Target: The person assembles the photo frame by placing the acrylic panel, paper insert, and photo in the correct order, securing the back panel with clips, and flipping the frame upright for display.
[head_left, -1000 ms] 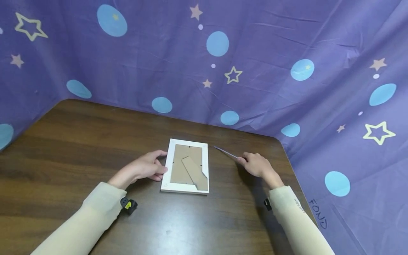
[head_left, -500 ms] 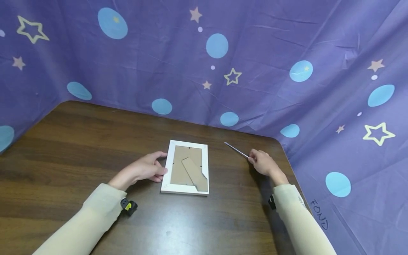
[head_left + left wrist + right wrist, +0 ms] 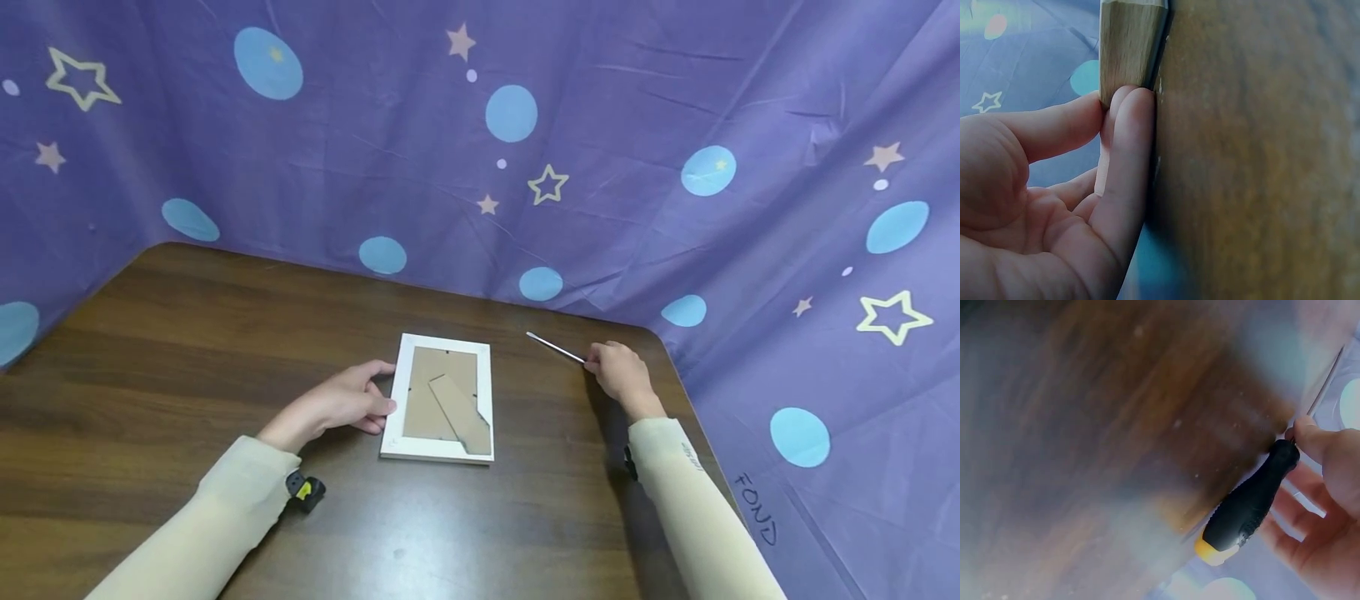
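Note:
A white picture frame (image 3: 437,448) lies face down on the table, its brown backing board (image 3: 429,360) and slanted easel stand (image 3: 459,412) uppermost. At its left edge is my left hand (image 3: 348,400), thumb on top and fingers against the side. Close up in the left wrist view, thumb and fingertips pinch the frame's edge (image 3: 1132,50). To the right of the frame, my right hand (image 3: 621,371) holds a screwdriver (image 3: 555,347), its metal shaft pointing to the far left. In the right wrist view, thumb and finger pinch the shaft just above the black, yellow-ended handle (image 3: 1250,500).
The dark wooden table (image 3: 225,333) has rounded far corners. A purple cloth (image 3: 337,125) with stars and blue ovals hangs along its far and right sides. A black strap device (image 3: 305,490) sits at the left cuff.
My right hand has moved right with the screwdriver, away from the frame, then slightly toward the far side. The left hand stays at the frame's edge.

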A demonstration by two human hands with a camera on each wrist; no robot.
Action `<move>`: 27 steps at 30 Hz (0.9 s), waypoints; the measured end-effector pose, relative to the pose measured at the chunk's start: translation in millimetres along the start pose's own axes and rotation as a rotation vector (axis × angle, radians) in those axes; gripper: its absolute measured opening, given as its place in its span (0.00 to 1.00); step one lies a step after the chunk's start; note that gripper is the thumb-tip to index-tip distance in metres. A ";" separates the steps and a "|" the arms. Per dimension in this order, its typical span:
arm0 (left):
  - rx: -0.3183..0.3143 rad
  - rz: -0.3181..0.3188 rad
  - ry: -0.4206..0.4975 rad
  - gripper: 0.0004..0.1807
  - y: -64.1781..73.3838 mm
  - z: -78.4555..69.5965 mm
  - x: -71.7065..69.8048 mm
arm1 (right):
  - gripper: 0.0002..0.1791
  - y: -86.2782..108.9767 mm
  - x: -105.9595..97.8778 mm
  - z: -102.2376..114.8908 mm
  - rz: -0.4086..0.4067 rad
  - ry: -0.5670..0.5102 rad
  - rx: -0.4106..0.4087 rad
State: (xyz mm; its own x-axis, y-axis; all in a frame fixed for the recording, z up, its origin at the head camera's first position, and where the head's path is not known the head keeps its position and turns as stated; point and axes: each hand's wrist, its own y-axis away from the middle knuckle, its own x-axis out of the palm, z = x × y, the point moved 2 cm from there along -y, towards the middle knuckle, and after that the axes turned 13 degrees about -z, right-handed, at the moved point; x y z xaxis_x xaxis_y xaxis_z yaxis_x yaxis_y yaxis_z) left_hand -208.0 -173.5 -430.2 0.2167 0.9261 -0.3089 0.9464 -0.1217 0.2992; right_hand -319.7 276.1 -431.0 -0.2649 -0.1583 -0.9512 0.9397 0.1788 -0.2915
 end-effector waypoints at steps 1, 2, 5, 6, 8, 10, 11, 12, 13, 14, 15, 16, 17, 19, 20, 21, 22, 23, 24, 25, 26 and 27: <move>0.001 -0.001 -0.002 0.40 0.1 0.0 0.6 | 0.06 0.1 0.2 0.7 -0.008 0.016 -0.002; 0.003 0.000 0.001 0.41 -0.2 0.5 1.1 | 0.06 0.5 -0.2 1.7 -0.012 0.029 -0.004; 0.008 0.003 -0.001 0.41 -0.6 1.4 1.6 | 0.04 2.1 -2.4 6.3 -0.019 0.058 -0.013; 0.012 0.005 -0.003 0.42 -0.6 1.5 1.4 | 0.05 2.5 -4.0 9.0 -0.021 0.069 -0.017; 0.018 0.004 -0.008 0.42 -0.6 1.6 0.6 | 0.08 3.1 -7.9 15.9 -0.036 0.082 -0.032; 0.024 0.001 -0.025 0.42 0.2 1.1 -0.3 | 0.11 3.1 -12.5 25.6 -0.070 0.065 -0.045; 0.026 -0.002 -0.036 0.42 0.6 1.0 -0.7 | 0.13 2.9 -15.3 31.6 -0.088 0.038 -0.048; 0.030 -0.008 -0.048 0.42 1.1 0.7 -1.2 | 0.14 2.9 -18.4 38.7 -0.102 -0.005 -0.047; 0.037 -0.016 -0.066 0.42 1.5 0.4 -1.6 | 0.15 3.5 -21.6 46.4 -0.115 -0.058 -0.043; 0.048 -0.026 -0.090 0.42 1.9 -0.1 -1.9 | 0.15 4.3 -24.9 55.1 -0.115 -0.120 -0.036; 0.060 -0.037 -0.115 0.42 2.4 -0.7 -2.2 | 0.16 5.2 -27.7 64.4 -0.106 -0.185 -0.023; 0.075 -0.048 -0.141 0.43 2.9 -1.4 -2.4 | 0.16 6.8 -30.6 74.4 -0.086 -0.244 -0.010; 0.089 -0.058 -0.162 0.42 3.2 -1.9 -2.2 | 0.17 8.9 -33.2 85.0 -0.054 -0.305 0.009; 0.125 -0.080 -0.210 0.42 3.5 -3.2 -1.6 | 0.20 14.2 -37.0 105.5 0.021 -0.390 0.045; 0.141 -0.089 -0.229 0.42 3.6 -3.9 -0.8 | 0.22 17.1 -38.0 115.4 0.067 -0.434 0.067; 0.160 -0.097 -0.250 0.41 3.6 -5.0 -0.2 | 0.24 19.8 -38.3 124.8 0.107 -0.469 0.086; 0.179 -0.109 -0.267 0.41 3.5 -5.7 0.1 | 0.26 22.4 -38.4 133.7 0.145 -0.501 0.105; 0.193 -0.119 -0.284 0.40 3.3 -6.3 0.8 | 0.27 24.8 -37.8 141.8 0.184 -0.533 0.127; 0.204 -0.132 -0.303 0.39 2.9 -6.9 1.2 | 0.29 27.0 -36.5 149.0 0.220 -0.562 0.146; 0.215 -0.143 -0.320 0.38 2.8 -7.3 1.6 | 0.31 29.1 -35.0 155.5 0.255 -0.594 0.172; 0.227 -0.154 -0.339 0.38 2.7 -7.9 1.8 | 0.32 31.0 -33.3 161.1 0.286 -0.622 0.196; 0.236 -0.166 -0.360 0.37 2.6 -8.3 1.9 | 0.34 32.9 -31.4 165.8 0.312 -0.641 0.214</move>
State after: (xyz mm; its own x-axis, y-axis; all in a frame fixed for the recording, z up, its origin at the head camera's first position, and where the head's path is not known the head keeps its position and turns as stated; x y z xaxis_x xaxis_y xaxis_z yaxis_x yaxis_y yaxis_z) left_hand -207.2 -169.1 -422.5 0.0878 0.7617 -0.6419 0.9949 -0.0992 0.0183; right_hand -244.7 126.0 -393.9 0.1378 -0.6780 -0.7220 0.9895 0.1257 0.0708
